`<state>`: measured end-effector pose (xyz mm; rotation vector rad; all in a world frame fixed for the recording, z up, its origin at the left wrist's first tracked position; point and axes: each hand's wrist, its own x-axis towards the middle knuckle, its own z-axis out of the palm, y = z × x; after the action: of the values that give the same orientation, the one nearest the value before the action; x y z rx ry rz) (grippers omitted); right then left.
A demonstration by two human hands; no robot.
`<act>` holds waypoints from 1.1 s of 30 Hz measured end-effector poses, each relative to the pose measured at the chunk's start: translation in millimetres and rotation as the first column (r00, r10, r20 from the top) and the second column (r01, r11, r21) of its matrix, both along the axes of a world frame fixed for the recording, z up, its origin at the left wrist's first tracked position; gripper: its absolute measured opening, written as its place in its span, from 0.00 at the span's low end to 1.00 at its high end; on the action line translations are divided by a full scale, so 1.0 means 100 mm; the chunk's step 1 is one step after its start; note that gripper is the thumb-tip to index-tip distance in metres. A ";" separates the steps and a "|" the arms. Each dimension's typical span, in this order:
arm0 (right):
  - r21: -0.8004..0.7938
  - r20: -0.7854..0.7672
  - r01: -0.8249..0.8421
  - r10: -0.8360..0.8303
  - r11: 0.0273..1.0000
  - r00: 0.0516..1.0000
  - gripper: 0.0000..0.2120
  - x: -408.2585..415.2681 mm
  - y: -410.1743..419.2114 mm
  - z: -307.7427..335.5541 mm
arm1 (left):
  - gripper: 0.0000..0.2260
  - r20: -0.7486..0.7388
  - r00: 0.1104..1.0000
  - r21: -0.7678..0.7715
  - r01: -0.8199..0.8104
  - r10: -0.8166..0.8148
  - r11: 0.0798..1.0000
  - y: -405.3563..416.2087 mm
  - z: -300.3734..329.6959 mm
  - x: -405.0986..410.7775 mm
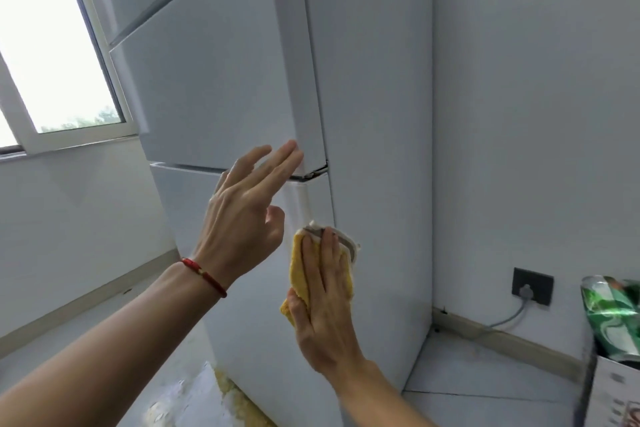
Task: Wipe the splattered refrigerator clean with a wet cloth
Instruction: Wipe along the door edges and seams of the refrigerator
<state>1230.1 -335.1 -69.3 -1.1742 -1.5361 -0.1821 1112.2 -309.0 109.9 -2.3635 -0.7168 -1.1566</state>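
Observation:
A tall white refrigerator [221,87] fills the middle of the view, seen from its right front corner, with a seam between two doors at hand height. My right hand [325,298] presses a yellow cloth [301,274] with a grey-white edge flat against the fridge's corner edge below that seam, fingers straight. My left hand [246,215], a red string on its wrist, has straight fingers whose tips touch the bottom corner of the upper door.
A yellowish spill [239,399] lies on the floor at the fridge's base. A window [52,45] is on the left. A wall socket with a grey cable [530,288] sits low on the right wall, near a box holding green packaging [613,319].

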 end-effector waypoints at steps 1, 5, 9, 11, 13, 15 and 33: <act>-0.028 -0.046 -0.023 0.022 0.999 0.999 0.32 -0.02 -0.05 -0.11 | 0.36 -0.022 1.000 0.004 -0.005 0.005 1.000 -0.01 -0.02 -0.01; -0.060 -0.238 -0.138 0.120 0.989 0.964 0.33 -0.01 -0.16 -0.09 | 0.39 -0.122 0.992 0.032 -0.025 0.028 0.999 -0.01 0.05 -0.10; 0.018 -0.210 -0.080 0.082 0.997 0.974 0.33 0.02 0.04 0.58 | 0.38 -0.159 0.986 0.048 -0.031 0.038 0.998 0.03 0.11 -0.09; 0.048 -0.189 -0.041 0.049 0.998 0.981 0.32 0.06 0.16 0.88 | 0.37 -0.164 0.986 0.054 -0.029 0.038 0.998 0.06 0.10 -0.08; 0.081 -0.158 -0.017 0.030 0.997 0.987 0.31 0.11 0.22 0.87 | 0.38 -0.156 0.988 0.019 -0.006 0.009 1.000 0.07 0.08 -0.09; 0.059 -0.178 -0.007 0.017 0.998 0.984 0.31 0.13 0.20 0.52 | 0.41 -0.160 0.987 -0.023 -0.001 -0.003 1.000 0.05 0.05 -0.10; 0.043 -0.241 0.094 -0.081 0.995 0.967 0.31 -0.02 0.16 -0.21 | 0.42 -0.218 0.967 -0.099 -0.153 0.129 0.983 -0.02 -0.77 -0.05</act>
<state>1228.4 -319.2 -90.3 -1.1769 -1.2619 -0.1347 1107.5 -310.8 32.7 -2.4365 -0.8809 -0.8105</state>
